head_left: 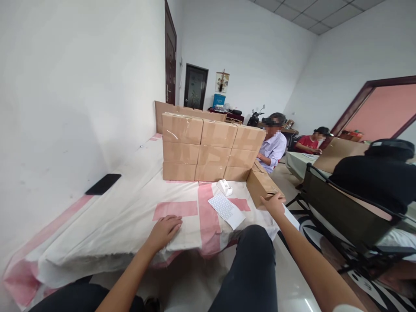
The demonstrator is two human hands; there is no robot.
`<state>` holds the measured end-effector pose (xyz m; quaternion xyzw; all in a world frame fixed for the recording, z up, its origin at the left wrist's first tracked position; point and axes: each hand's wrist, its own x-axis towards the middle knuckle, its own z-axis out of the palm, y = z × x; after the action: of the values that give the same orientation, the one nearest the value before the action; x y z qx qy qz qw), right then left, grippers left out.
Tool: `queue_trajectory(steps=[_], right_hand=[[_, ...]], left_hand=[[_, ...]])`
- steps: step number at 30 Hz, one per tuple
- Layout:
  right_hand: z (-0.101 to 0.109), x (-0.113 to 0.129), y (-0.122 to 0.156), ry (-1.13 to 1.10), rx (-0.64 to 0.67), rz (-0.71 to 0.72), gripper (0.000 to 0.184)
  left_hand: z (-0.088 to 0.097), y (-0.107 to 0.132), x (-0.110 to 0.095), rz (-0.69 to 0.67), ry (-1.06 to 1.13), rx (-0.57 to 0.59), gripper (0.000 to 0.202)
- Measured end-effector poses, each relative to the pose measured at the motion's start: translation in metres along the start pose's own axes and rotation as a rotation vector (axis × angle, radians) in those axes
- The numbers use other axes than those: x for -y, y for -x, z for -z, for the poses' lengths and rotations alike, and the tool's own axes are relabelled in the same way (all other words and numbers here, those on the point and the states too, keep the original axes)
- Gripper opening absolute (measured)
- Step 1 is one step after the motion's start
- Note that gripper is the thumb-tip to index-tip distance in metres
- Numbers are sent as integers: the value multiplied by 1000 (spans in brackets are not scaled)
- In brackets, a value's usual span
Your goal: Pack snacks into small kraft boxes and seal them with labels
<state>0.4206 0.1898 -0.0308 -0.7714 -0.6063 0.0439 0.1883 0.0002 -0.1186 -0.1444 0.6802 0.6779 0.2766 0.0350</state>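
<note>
My left hand [165,232] lies palm down on the cloth-covered table [130,225], fingers stretched out, holding nothing. At the right edge of the table my right hand [274,203] grips the near end of a long cardboard box [261,186], some fingers hidden. A white sheet [291,216] shows just below that hand; whether the hand touches it, I cannot tell. Between my hands, a sheet of small pale labels [226,210] lies on the table. A small white device [224,187], perhaps a tape or label dispenser, stands behind it.
Several taped cardboard boxes [212,149] form a wall across the table, with a cardboard panel [159,117] behind. A black phone-like slab [103,184] lies by the left wall. Other people sit beyond the boxes and at right, one in a folding chair [341,212].
</note>
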Motion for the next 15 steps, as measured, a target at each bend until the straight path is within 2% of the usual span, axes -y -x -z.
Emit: queue_trajectory(steps=[6, 11, 13, 15], right_hand=[[10, 5, 6, 29, -3, -8, 92], [32, 8, 3, 79, 159, 58, 96], [44, 15, 6, 77, 138, 84, 98], [55, 27, 16, 62, 64, 129, 92]], left_hand=[[5, -1, -6, 12, 16, 27, 39], [3, -1, -6, 0, 18, 18, 34], [0, 0, -5, -5, 11, 5, 32], [-2, -1, -5, -17, -5, -10, 31]])
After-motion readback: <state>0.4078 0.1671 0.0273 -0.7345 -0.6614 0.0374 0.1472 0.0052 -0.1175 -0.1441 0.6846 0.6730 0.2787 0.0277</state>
